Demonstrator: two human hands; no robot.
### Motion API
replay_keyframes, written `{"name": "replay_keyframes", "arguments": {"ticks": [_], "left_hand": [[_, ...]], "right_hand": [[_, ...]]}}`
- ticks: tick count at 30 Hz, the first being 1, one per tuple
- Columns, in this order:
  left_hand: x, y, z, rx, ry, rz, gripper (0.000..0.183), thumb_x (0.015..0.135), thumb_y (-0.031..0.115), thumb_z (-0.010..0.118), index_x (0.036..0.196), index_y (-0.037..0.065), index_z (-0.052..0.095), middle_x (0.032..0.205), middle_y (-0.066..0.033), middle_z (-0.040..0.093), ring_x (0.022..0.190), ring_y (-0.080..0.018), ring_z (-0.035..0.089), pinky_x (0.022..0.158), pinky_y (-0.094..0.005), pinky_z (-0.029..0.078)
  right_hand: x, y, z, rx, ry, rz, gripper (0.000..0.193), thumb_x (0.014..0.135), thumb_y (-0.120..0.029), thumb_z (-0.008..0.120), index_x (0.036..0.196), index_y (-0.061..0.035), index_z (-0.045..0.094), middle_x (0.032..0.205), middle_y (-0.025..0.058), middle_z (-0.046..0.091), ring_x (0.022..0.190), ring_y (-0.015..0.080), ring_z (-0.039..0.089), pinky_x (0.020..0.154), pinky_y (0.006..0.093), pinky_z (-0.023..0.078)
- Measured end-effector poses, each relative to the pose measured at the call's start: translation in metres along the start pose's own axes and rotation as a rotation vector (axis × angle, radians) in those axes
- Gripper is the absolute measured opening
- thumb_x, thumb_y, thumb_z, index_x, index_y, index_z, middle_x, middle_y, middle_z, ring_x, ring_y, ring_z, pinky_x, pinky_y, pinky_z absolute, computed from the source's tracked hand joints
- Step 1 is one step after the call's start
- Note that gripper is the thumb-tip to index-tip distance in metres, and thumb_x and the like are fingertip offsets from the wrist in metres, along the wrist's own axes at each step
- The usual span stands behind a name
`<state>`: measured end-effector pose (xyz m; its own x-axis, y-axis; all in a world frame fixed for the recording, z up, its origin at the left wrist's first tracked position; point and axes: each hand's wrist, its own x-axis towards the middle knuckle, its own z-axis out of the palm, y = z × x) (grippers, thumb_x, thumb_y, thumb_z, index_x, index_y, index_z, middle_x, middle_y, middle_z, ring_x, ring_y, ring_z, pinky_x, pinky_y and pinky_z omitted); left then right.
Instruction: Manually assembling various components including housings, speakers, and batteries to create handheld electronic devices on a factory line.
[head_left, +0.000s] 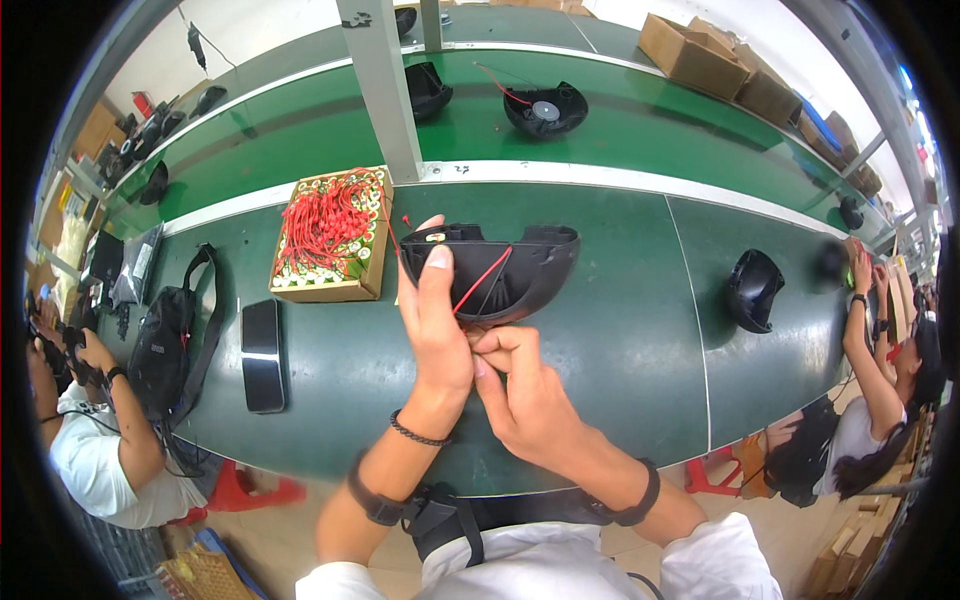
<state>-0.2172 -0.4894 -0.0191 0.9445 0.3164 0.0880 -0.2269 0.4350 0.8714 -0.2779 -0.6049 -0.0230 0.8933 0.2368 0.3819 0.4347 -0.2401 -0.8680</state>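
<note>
My left hand (432,310) is closed around the left end of a black curved plastic shell (535,275), holding it up above the green table. The thumb presses on its side, just below a small pale-and-green piece (434,238) at the rim. Across the shell's face runs a thin red wire (483,279), slanting down toward my hands. Under the shell, my right hand (525,390) is pinched closed against the heel of my left palm. What its fingertips hold is hidden or too small to make out.
An open carton of battery cells with red wires (330,235) stands behind and left. Nearby lie a black phone (263,357) and a black bag (165,345). Another black shell (755,290) sits right. More shells (545,110) rest on the green belt beyond a metal post (383,90). People work at both sides.
</note>
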Motion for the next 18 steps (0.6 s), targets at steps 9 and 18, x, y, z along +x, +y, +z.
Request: {"name": "replay_keyframes", "arguments": {"ticks": [9, 18], "left_hand": [[0.004, -0.004, -0.01, 0.087, -0.1, 0.101, 0.034, 0.108, 0.02, 0.055, 0.135, 0.001, 0.049, 0.12, -0.0074, 0.06, 0.108, -0.0131, 0.054, 0.101, -0.029, 0.044], [0.002, 0.024, -0.003, 0.44, -0.455, -0.148, 0.028, 0.104, 0.015, 0.062, 0.129, 0.002, 0.056, 0.106, -0.0028, 0.064, 0.096, -0.0086, 0.057, 0.088, -0.0252, 0.048]], "right_hand": [[-0.012, -0.008, -0.093, -0.331, 0.305, -0.003, 0.034, 0.093, -0.008, 0.076, 0.12, -0.0016, 0.056, 0.124, 0.0139, 0.07, 0.111, 0.0276, 0.069, 0.096, 0.0393, 0.053], [-0.049, 0.086, -0.323, -0.517, 0.774, 0.528, 0.083, 0.098, -0.044, 0.076, 0.157, -0.0012, 0.037, 0.153, 0.0276, 0.048, 0.139, 0.0374, 0.05, 0.111, 0.0467, 0.045]]}}
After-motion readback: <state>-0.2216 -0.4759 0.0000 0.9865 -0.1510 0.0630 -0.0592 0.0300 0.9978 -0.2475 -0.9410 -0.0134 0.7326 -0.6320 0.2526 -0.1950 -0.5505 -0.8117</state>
